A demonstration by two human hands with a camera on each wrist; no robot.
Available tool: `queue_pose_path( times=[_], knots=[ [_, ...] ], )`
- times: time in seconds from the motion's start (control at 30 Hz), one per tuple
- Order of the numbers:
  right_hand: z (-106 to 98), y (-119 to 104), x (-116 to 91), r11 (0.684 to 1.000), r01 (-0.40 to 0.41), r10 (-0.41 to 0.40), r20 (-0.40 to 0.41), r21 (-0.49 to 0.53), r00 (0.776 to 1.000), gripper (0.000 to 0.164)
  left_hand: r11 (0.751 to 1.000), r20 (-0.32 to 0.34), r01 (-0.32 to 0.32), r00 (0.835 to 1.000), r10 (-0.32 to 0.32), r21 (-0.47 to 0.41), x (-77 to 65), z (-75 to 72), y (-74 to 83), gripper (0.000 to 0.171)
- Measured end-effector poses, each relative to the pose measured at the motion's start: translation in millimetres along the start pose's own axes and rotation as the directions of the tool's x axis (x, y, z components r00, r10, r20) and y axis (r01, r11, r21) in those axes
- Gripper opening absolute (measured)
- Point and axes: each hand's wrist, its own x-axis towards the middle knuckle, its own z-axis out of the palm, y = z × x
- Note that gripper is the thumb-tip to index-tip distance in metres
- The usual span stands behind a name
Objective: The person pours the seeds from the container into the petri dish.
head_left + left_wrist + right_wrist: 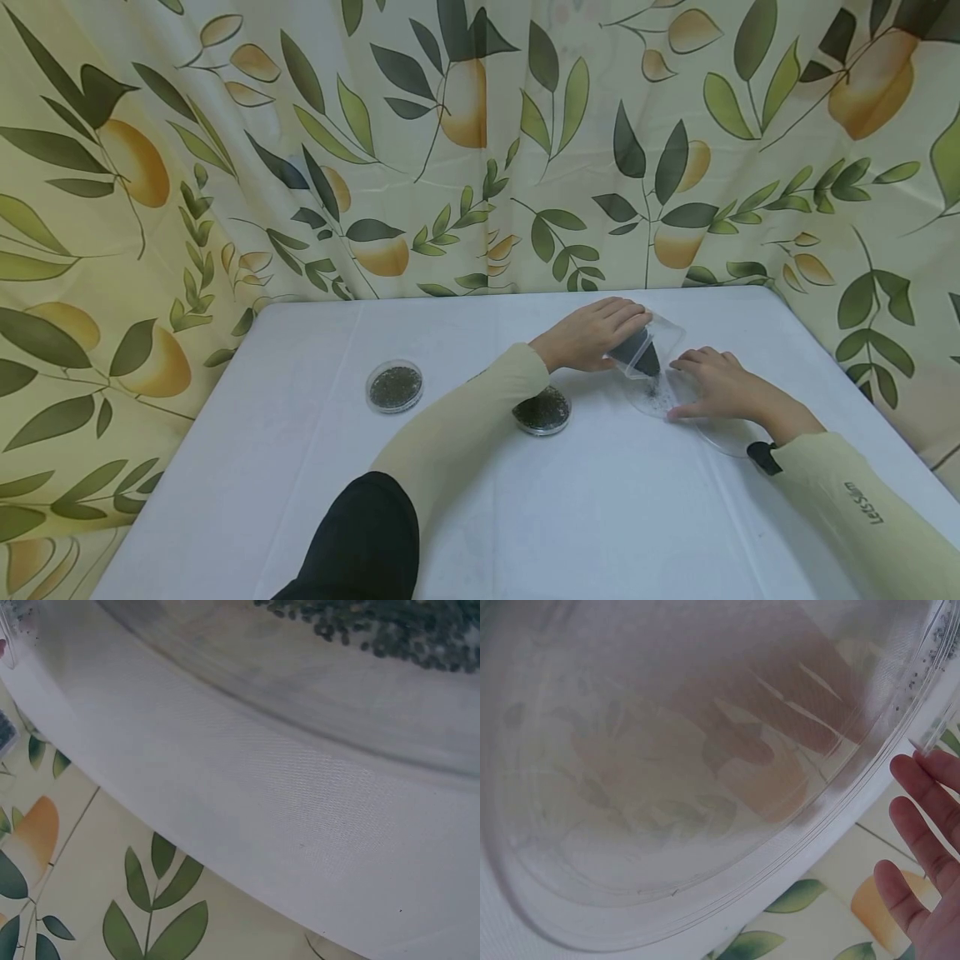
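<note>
My left hand (600,329) grips a clear container, perhaps a bag, of dark seeds (643,357), tilted down to the right. Loose seeds lie below it in a clear petri dish (651,403). At that dish's right side my right hand (723,390) holds its edge between thumb and fingers; in the right wrist view the other fingers (907,825) stand off the dish. Beneath the left forearm, partly covered, is a petri dish of dark seeds (543,411), which also shows at the top of the left wrist view (390,630).
Farther left on the white table (315,500) stands another petri dish of dark seeds (395,387). A clear round dish or lid (723,437) lies under the right wrist. A curtain (450,192) printed with leaves and fruit hangs behind the table.
</note>
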Motion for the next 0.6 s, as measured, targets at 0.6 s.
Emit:
queue_pose_path(
  times=[0.6],
  knots=[
    [0.4, -0.2, 0.7, 1.000, -0.025, 0.025, 0.018, 0.000, 1.000, 0.088, 1.000, 0.001, 0.014, 1.000, -0.014, 0.012, 0.8, 0.0, 0.7, 0.074]
  ],
)
